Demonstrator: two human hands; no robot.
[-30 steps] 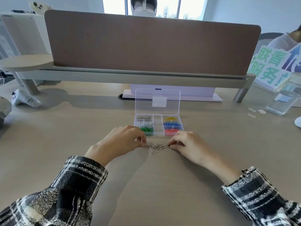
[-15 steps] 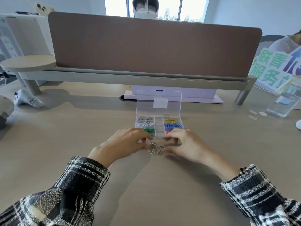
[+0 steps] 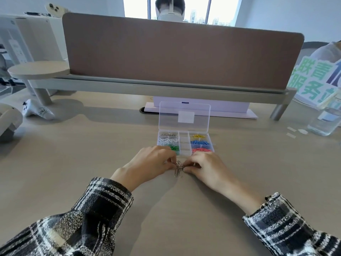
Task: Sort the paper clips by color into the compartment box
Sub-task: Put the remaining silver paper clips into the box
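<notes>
Just near of the open compartment box (image 3: 185, 143), on the tabletop (image 3: 92, 154), my left hand (image 3: 149, 161) and right hand (image 3: 206, 168) both pinch the silver paper clips (image 3: 178, 169).

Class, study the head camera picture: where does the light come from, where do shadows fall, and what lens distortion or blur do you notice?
Head view: daylight enters through the blown-out window behind the divider; soft shadows fall toward the viewer under the shelf and beside the left hand. Wide-angle bowing curves the divider's top edge. The silver paper clips are small and slightly soft.
</notes>
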